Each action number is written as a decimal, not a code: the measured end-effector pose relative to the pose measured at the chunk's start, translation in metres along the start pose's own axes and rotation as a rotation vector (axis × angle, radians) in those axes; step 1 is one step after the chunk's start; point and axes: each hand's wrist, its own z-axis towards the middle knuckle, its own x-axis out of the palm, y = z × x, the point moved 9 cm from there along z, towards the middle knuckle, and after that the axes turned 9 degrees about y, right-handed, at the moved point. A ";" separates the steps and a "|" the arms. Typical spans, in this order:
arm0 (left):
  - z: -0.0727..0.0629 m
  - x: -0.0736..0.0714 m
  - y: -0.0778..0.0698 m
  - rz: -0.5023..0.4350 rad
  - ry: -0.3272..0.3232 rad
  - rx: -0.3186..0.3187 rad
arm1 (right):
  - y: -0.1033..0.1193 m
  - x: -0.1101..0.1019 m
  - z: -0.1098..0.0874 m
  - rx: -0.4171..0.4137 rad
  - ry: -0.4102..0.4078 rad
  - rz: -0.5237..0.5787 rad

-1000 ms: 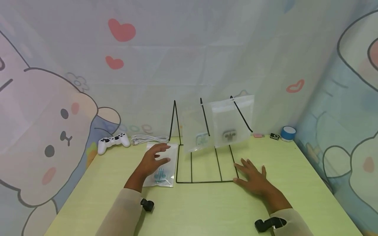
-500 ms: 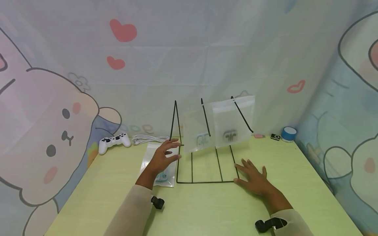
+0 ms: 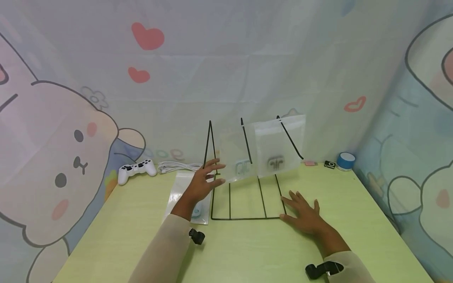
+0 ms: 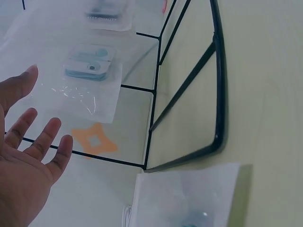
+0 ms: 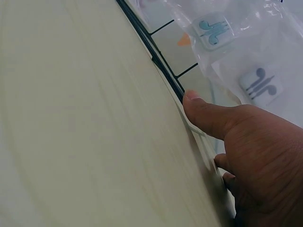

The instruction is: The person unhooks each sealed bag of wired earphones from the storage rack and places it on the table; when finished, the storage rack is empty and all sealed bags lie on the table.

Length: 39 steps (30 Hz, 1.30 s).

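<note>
A black wire rack (image 3: 247,219) stands on the table with hooks sloping forward. Two clear zip bags hang from it: one with blue earphones (image 3: 242,168) on the middle hook, one with dark earphones (image 3: 275,162) on the right hook. My left hand (image 3: 201,184) is at the rack's left side, fingers apart and holding nothing, near the middle bag's lower left edge. Below that hand, partly covered by the forearm, a third bag (image 3: 180,184) with blue earphones lies flat. My right hand (image 3: 303,215) rests on the rack's front right corner, its thumb (image 5: 208,112) against the wire.
At the back left lie a white game controller (image 3: 137,170) and a coiled white cable (image 3: 178,167). A blue and white cylinder (image 3: 345,161), a small black item (image 3: 329,164) and a pink one (image 3: 310,163) sit at the back right. A printed cloth (image 3: 226,70) hangs behind the table.
My left hand has moved right and away from me, from over the lying bag to the rack's left side by the hanging middle bag. The right hand has stayed on the rack's corner.
</note>
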 end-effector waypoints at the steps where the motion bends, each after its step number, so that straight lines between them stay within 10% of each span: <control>1: 0.001 0.001 0.000 -0.002 0.002 -0.006 | 0.001 0.000 0.000 0.001 0.003 0.003; 21: 0.017 -0.001 0.003 -0.007 0.047 -0.139 | -0.003 0.003 0.001 -0.002 0.007 -0.003; 31: 0.030 0.001 -0.010 -0.008 0.027 -0.021 | -0.002 0.003 0.001 -0.002 0.013 0.009; 39: 0.027 -0.004 -0.011 -0.004 0.009 -0.050 | -0.005 0.002 0.002 0.006 0.019 0.003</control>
